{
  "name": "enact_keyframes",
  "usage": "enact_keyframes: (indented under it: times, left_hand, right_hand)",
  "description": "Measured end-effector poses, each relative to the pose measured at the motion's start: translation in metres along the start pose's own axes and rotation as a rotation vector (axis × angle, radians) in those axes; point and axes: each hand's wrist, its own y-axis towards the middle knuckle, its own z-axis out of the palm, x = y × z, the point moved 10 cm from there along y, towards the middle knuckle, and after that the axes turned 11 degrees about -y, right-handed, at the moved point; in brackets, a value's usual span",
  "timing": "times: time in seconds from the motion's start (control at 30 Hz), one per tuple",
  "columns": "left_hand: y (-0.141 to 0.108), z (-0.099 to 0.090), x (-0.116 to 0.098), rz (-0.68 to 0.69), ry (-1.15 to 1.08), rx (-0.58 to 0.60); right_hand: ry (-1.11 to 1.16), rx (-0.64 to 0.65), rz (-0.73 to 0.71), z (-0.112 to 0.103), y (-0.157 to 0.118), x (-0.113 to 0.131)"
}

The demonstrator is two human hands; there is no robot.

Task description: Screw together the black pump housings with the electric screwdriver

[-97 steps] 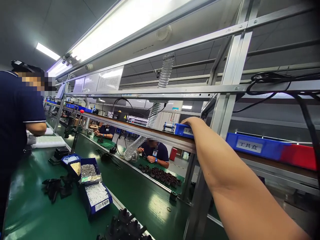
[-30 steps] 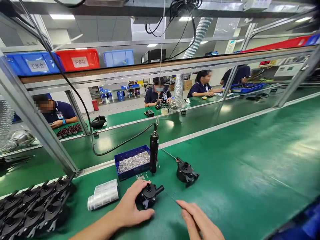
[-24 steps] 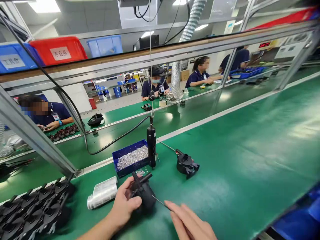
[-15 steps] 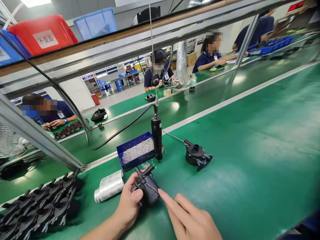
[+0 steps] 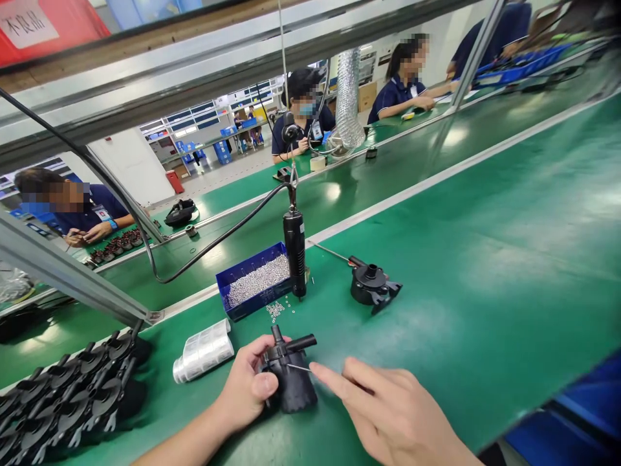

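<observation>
Green worktop (image 5: 436,259): black pumps (image 5: 72,395) sit in rows near its far edge. Left fingers (image 5: 264,386) grip another pump (image 5: 295,388), likely unfinished; right fingers (image 5: 330,380) pinch a thin rod (image 5: 299,367) by it.

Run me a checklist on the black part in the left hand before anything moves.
1. Left hand grips the black part: ok.
2. Thin rod in the right hand, pointed at the part: ok.
3. Rod tip seated in the part: cannot tell.
4. Hanging black tool apart from both hands: ok.
5. All small metal rings inside the blue bin: not ok, some lie loose in front.
</observation>
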Motion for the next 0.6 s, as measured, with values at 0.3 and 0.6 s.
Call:
enact_keyframes:
  times: [0.3, 0.6]
  left_hand:
    - [-0.006, 0.026, 0.022, -0.094, -0.241, 0.063]
    - [-0.001, 0.011, 0.019, -0.026, -0.256, -0.064]
  right_hand:
    - [0.343, -0.013, -0.009, -0.003, -0.007, -0.015]
    - [0.018, -0.014, 0.112, -0.006, -0.018, 0.009]
